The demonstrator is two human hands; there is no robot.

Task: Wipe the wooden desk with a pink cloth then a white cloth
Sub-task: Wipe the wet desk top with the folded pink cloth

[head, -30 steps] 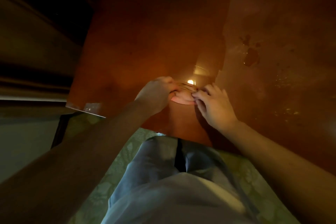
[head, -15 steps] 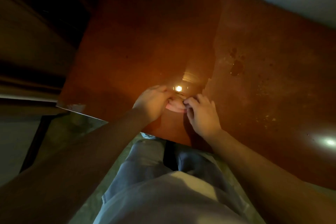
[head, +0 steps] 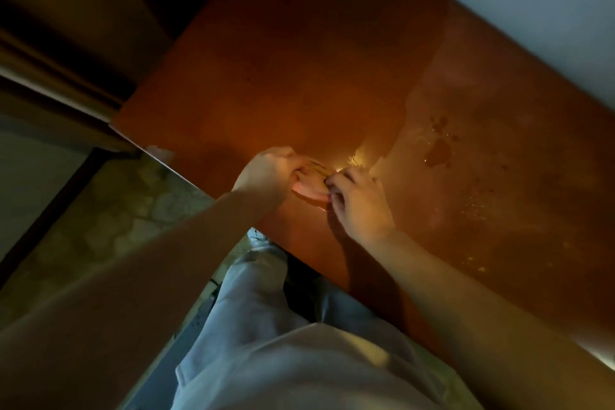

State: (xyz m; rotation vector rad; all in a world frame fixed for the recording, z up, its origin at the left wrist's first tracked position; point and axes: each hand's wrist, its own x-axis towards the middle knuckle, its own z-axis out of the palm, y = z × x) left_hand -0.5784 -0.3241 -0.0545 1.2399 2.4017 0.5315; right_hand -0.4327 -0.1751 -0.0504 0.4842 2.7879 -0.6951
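We see the pink cloth (head: 311, 188) bunched into a small roll on the wooden counter (head: 299, 76), close to its near edge and pinned between both hands. The left hand (head: 266, 173) has its fingers curled over the cloth's left end and grips it. The right hand (head: 357, 201) pinches the right end with bent fingertips, its palm low over the wood. The light is dim, so we cannot tell how the cloth is folded or whether it is being wrung or simply pressed down. A thin wet sheen lies on the counter just under and in front of the cloth. To the right, well apart from the hands, sit a dark puddle (head: 439, 151) and a scatter of small droplets (head: 479, 206). A pale wall (head: 532, 10) borders the counter's far side. A patterned floor (head: 133, 210) and the person's light trousers (head: 253, 309) show below the near edge. Compared with half a second ago, both hands hold the cloth in the same grip at the same place near the edge. The view has swung, so the counter now runs more steeply across the picture and more of the wall shows. The small bright reflection (head: 352, 160) beside the cloth looks fainter than it did.
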